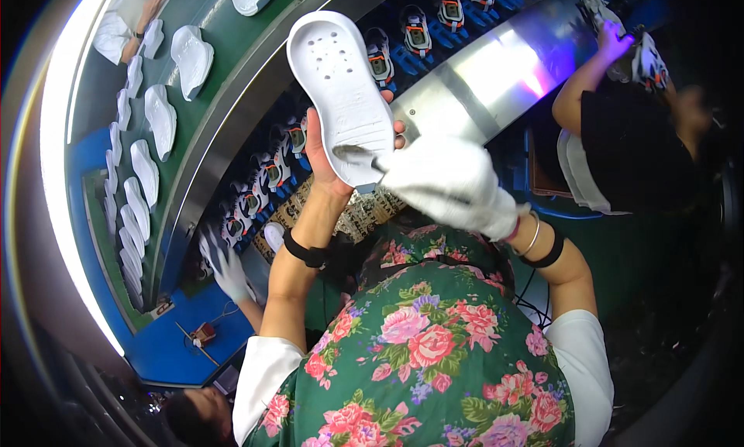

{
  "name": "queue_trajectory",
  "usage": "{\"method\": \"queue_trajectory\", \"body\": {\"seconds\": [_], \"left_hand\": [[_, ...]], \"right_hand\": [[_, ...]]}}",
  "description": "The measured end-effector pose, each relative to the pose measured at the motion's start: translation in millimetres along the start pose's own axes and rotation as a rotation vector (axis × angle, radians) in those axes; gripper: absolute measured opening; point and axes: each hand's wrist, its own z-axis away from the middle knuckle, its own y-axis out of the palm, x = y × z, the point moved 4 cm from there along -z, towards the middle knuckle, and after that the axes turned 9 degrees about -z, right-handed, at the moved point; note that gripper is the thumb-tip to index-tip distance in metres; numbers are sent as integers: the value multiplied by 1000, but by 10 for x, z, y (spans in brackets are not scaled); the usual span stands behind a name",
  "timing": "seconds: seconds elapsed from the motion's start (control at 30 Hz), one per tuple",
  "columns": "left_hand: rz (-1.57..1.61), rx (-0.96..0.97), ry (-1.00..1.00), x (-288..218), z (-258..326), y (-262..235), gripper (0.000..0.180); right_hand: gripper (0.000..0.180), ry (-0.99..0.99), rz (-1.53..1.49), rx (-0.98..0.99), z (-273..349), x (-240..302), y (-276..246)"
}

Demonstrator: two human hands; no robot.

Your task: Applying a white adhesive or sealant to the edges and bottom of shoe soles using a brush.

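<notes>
L hand gripping wht sole, gloved R hand grip unclear, metal ledge, shoe row, co-worker nrby

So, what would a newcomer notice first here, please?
Probably the white, perforated, foot-shaped piece at upper centre, held by the bare left hand, the white-gloved right hand at its lower end. Then come the green floral garment at lower centre and the bright, curved white strip at far left.

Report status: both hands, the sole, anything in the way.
Left hand gripping white sole. Gloved right hand at heel end, grip unclear. Toe end holed. Only the hands overlap it.
</notes>
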Motion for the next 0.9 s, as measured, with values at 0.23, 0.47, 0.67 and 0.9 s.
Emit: {"method": "queue_trajectory", "body": {"seconds": [0.23, 0.47, 0.67, 0.9], "left_hand": [[-4, 88, -177, -42, -4, 1, 98], [-228, 88, -209, -115, -149, 121, 91], [-271, 214, -185, -139, -226, 126, 94], [-271, 55, -184, -117, -307, 130, 91]], "right_hand": [[14, 288, -395, -44, 80, 0, 27], [28, -165, 122, 64, 226, 110, 99], [25, -1, -123, 81, 130, 145, 9], [23, -89, 7, 56, 204, 155, 83]]}}
